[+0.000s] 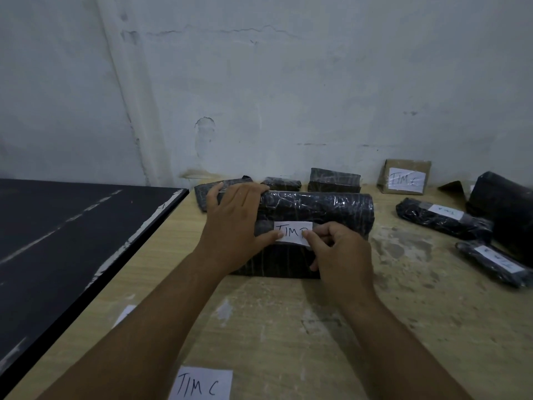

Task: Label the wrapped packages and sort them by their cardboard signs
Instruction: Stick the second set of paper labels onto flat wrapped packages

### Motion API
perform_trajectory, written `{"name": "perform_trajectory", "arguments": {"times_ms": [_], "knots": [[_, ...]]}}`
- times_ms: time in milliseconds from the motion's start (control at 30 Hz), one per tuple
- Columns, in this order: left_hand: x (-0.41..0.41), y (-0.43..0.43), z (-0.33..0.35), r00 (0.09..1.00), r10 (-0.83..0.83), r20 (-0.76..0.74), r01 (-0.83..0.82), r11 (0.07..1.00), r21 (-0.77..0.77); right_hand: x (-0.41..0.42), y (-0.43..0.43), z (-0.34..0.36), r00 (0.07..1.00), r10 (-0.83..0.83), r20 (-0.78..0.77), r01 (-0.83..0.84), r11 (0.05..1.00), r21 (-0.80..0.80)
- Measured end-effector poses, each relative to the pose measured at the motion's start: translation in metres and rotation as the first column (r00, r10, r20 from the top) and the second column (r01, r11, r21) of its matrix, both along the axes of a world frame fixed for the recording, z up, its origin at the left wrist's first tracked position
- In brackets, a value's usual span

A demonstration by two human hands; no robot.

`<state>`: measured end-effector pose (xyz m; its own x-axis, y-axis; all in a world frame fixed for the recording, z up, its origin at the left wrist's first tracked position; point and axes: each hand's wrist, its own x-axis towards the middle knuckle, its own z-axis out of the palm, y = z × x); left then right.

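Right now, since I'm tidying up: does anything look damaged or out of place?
The wooden table top is scuffed in pale patches right of the large black package, and the edge of the black board beside it is chipped white.

The left hand (233, 223) and right hand (340, 255) are bare, as are both forearms (173, 307), fingernails short.

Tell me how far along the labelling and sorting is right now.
Done: two labelled packages lie right, near the cardboard sign. In hand: the left hand steadies the large package, thumb on its white label, while the right hand holds the label's right edge. Left: three back packages show no label, and a loose TIM C slip waits nearby.
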<state>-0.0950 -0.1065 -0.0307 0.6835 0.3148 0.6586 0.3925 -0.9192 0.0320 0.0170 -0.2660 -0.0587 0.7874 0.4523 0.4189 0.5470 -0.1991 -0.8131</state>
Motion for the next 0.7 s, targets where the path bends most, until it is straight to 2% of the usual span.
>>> {"name": "perform_trajectory", "arguments": {"times_ms": [133, 300, 433, 567, 633, 700], "knots": [[-0.001, 0.001, 0.0, 1.0, -0.008, 0.006, 0.009, 1.0, -0.009, 0.0, 0.005, 0.0, 0.996, -0.054, 0.069, 0.058, 0.997, -0.048], [-0.002, 0.002, 0.002, 1.0, -0.015, 0.014, 0.016, 1.0, -0.023, 0.001, 0.001, 0.008, 0.956, -0.152, 0.252, 0.205, 0.958, -0.2], [-0.001, 0.003, 0.003, 1.0, -0.021, 0.008, 0.022, 0.999, -0.046, 0.005, -0.007, 0.009, 0.923, -0.19, 0.334, 0.266, 0.944, -0.196], [-0.001, 0.002, 0.005, 1.0, -0.018, 0.022, 0.019, 0.998, -0.052, 0.006, -0.012, 0.016, 0.758, -0.227, 0.611, 0.337, 0.939, -0.069], [0.001, -0.001, 0.007, 0.999, -0.004, 0.044, 0.006, 0.999, -0.049, 0.011, -0.01, 0.026, 0.73, -0.165, 0.663, 0.336, 0.932, -0.138], [0.003, -0.004, 0.007, 0.998, 0.008, 0.058, -0.005, 0.999, -0.053, 0.019, -0.006, 0.037, 0.748, -0.062, 0.661, 0.314, 0.91, -0.27]]}}
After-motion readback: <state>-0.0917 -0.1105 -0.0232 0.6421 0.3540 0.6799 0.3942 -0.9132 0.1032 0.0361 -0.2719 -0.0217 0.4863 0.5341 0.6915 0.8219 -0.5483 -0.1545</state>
